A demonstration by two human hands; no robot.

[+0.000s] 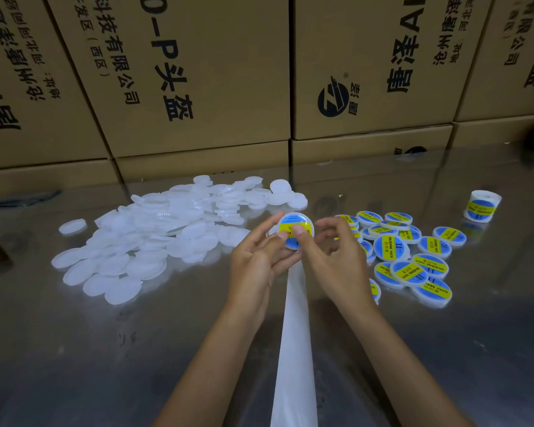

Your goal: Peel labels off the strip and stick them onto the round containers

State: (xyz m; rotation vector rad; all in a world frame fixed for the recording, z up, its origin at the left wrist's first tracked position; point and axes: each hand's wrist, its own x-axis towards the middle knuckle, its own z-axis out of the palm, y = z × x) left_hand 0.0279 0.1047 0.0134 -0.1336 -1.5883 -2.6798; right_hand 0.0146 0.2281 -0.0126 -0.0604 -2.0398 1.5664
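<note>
The round container [296,231], above the white backing strip [293,349], is gripped by the left hand [259,263]; the right hand's [333,260] thumb presses its blue-yellow label [290,224], other fingers spread; unlabelled lids [154,235] lie left, labelled containers [413,257] right.

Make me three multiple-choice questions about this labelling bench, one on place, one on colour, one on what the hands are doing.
1. The pile of unlabelled white round containers lies:
A. left of the hands
B. right of the hands
C. on the boxes

2. The round stickers on the labelled containers are:
A. red and white
B. blue and yellow
C. green

3. The right hand:
A. rests flat on the table
B. grips the white backing strip
C. presses its thumb on the held container's label

Answers: A, pile sits left; B, blue discs, yellow bands; C, thumb on label, left hand supporting.
</note>
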